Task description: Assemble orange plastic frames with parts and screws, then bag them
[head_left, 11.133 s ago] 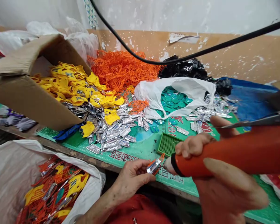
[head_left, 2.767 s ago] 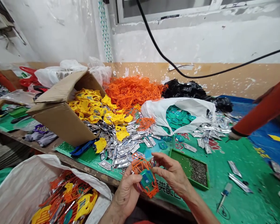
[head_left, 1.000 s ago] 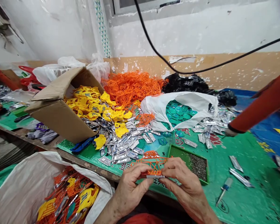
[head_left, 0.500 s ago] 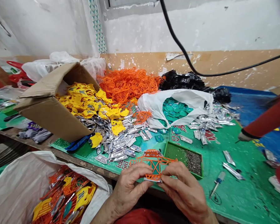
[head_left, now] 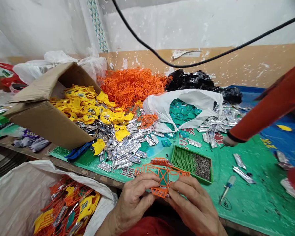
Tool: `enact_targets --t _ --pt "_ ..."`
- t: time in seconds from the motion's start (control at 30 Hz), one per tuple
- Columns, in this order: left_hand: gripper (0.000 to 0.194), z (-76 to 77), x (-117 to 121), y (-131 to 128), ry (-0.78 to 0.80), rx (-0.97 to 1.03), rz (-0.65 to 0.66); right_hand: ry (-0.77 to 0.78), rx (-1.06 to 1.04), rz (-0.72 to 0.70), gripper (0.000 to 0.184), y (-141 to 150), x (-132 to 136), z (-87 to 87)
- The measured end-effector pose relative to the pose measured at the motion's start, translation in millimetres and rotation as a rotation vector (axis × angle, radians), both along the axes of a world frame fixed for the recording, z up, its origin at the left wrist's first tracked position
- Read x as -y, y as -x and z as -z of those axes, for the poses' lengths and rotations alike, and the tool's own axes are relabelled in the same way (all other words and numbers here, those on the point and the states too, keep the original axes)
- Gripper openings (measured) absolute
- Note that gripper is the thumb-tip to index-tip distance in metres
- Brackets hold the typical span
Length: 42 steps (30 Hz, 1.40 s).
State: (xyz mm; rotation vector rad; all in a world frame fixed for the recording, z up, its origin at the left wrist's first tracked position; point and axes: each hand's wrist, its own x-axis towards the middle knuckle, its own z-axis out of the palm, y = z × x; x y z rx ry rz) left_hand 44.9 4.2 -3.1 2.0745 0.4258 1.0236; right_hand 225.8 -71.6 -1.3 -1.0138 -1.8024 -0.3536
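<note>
An orange plastic lattice frame (head_left: 164,177) is held between my two hands at the near edge of the table. My left hand (head_left: 137,196) pinches its left side, thumb below and fingers above. My right hand (head_left: 193,200) closes on its right side, fingertips near the lower rail. A bit of silvery part shows under the frame's near rail, mostly hidden. Just beyond my right hand sits a green tray (head_left: 178,160) with small dark screws (head_left: 202,167) in its right part. Silver flat parts (head_left: 125,150) lie beyond my left hand.
A tipped cardboard box (head_left: 46,121) spills yellow parts (head_left: 82,98). Behind are orange frames (head_left: 132,85), black parts (head_left: 186,80) and a white bag (head_left: 157,101) of teal pieces. A red-sleeved tool (head_left: 265,105) hangs at right, near a screwdriver (head_left: 227,189). A sack (head_left: 19,186) stands lower left.
The frame has tilted in my hands, so its near rail now faces me more and the silvery strip below is less visible. The hanging red tool has swung left.
</note>
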Motion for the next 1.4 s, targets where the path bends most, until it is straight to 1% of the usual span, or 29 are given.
enact_targets --t 0.13,0.3,0.4,0.57,0.7,0.83,1.0,1.17,1.4 --pt "0.025 1.8 0 0 -0.118 -0.034 -0.023 0.011 0.007 0.019 0.011 0 1 4.8" --pt "0.019 2.5 1 -1 -0.173 -0.043 -0.046 0.078 -0.011 0.027 0.015 0 5 13.8" --pt "0.017 3.9 2 -2 -0.201 -0.051 -0.059 0.088 -0.016 0.031 0.014 1 5 14.7" --pt "0.013 4.8 0 -1 -0.221 -0.051 -0.056 0.073 -0.017 0.016 0.008 3 3 10.2" --pt "0.011 3.6 -1 0 -0.227 -0.086 -0.051 0.07 -0.03 0.028 0.005 3 5 9.8" --pt "0.012 0.3 -1 0 -0.248 -0.117 -0.028 0.096 -0.049 0.019 0.006 3 6 12.0" --pt "0.012 -3.2 -2 0 -0.262 -0.142 0.002 0.127 -0.13 -0.015 0.009 4 7 13.2" --pt "0.012 -0.7 -3 1 -0.266 -0.153 0.016 0.124 -0.183 -0.046 0.012 4 6 13.3" --pt "0.013 0.5 -3 3 -0.318 -0.18 0.025 0.121 -0.184 -0.043 0.009 3 8 14.4"
